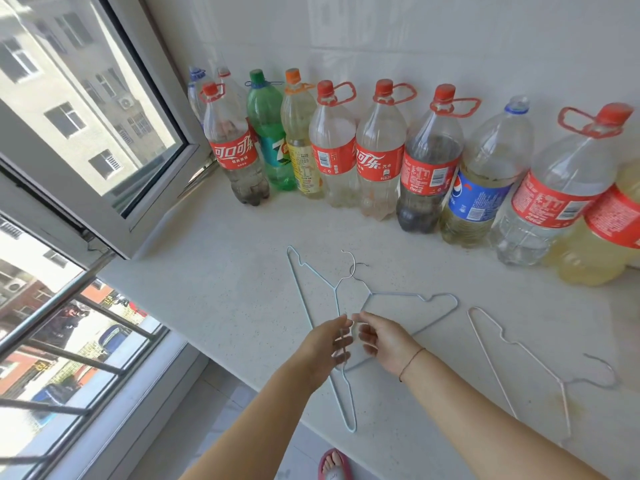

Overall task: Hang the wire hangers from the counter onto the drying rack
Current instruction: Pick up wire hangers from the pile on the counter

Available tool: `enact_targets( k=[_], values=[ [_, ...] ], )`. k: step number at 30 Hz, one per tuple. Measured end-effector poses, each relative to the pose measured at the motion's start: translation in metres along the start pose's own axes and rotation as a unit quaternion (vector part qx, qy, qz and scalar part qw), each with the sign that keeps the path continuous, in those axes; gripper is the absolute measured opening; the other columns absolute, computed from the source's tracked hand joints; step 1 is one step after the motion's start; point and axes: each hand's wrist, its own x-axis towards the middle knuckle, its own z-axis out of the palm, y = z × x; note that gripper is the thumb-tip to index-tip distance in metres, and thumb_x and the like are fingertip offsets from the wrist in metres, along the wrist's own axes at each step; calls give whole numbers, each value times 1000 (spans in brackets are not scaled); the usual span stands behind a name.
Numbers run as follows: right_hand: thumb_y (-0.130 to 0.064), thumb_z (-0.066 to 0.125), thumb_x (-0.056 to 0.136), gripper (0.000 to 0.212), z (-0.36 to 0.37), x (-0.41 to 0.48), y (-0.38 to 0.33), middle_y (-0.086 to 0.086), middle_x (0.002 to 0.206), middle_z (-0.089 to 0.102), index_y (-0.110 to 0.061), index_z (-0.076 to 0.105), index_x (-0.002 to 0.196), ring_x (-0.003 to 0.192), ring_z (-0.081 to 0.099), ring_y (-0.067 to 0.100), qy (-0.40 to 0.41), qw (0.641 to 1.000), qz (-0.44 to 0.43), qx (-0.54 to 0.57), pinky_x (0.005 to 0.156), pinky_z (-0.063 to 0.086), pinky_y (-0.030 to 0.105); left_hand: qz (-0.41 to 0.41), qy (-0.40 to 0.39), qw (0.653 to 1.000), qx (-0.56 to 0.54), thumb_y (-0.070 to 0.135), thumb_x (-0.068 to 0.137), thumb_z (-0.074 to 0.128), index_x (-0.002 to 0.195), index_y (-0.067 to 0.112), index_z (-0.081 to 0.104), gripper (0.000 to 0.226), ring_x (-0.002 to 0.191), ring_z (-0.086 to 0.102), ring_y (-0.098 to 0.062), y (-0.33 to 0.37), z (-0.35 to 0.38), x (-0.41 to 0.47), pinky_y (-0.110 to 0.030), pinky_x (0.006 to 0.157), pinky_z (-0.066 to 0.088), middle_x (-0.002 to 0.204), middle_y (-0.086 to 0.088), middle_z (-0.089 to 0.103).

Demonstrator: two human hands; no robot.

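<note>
Two blue hangers [371,293] are lying crossed on the counter [225,289] beneath the left hand [327,346] and right hand [382,341], both half-curled, hold unclear.

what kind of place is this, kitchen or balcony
Likely an enclosed home balcony or laundry nook: a speckled counter beside an open window, soda bottles along the tiled wall, wire hangers lying out.

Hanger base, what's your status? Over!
Left hand and right hand at two crossed blue hangers, grip unclear. Third hanger lies right, untouched. Bottles behind, clear.
</note>
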Motion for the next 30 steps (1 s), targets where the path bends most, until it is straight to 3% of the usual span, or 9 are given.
enact_targets(
  k=[3,8,9,11,13,16,19,26,30],
  values=[
    [-24,52,89,17,2,1,-1,-1,67,39,-21,48,73,56,35,13,45,999,-7,-12,55,28,25,34,42,997,51,30,93,53,93,15,66,19,118,49,-20,-2,4,-3,-32,94,39,123,-5,55],
    [-32,50,92,19,-4,-2,6,2,79,45,-19,47,79,60,37,18,8,997,19,71,59,29,26,21,61,996,65,35,93,53,89,19,65,21,129,44,-19,-7,-1,4,-34,107,31,131,-4,55],
    [-33,50,92,19,-4,-2,7,5,83,49,-18,48,81,62,43,26,-1,996,20,84,64,36,25,14,62,996,65,36,92,54,88,18,65,21,128,45,-20,-8,-3,6,-35,106,31,128,-5,56],
    [-34,48,93,18,-5,-1,9,17,106,59,-16,49,90,89,50,47,-16,996,28,88,99,41,33,9,63,997,52,32,91,57,87,15,64,19,122,50,-22,-10,-4,11,-34,102,34,116,-7,59],
    [-35,47,93,21,-4,0,9,21,131,52,-15,49,97,102,52,36,-25,995,31,95,109,29,39,10,64,997,31,27,90,58,95,10,62,18,108,55,-22,-10,-4,13,-32,96,37,110,-9,59],
    [-37,46,94,35,-2,5,10,14,125,55,-10,50,114,97,55,21,-27,993,36,112,91,38,35,6,54,998,16,24,91,57,109,7,59,25,97,58,-21,-6,-3,12,-30,89,41,110,-11,61],
    [-36,47,94,36,0,4,9,11,111,58,-8,47,117,86,58,19,-30,991,50,122,73,42,31,-5,32,999,9,25,92,55,93,11,60,14,86,61,-19,-2,-5,11,-29,79,43,103,-9,60],
    [-33,50,92,18,3,-3,5,0,83,59,-18,59,91,75,53,13,-24,999,30,21,67,37,29,-4,-3,1000,-2,31,92,55,76,15,56,23,82,62,-17,5,-15,-7,-30,77,43,98,-8,70],
    [-20,49,93,14,8,-19,-4,0,78,59,-17,62,89,74,55,12,-41,997,-54,-28,64,37,26,30,-5,999,-26,21,95,49,93,9,62,18,82,63,-21,12,-19,-29,-31,76,47,96,-9,71]
  ],
)
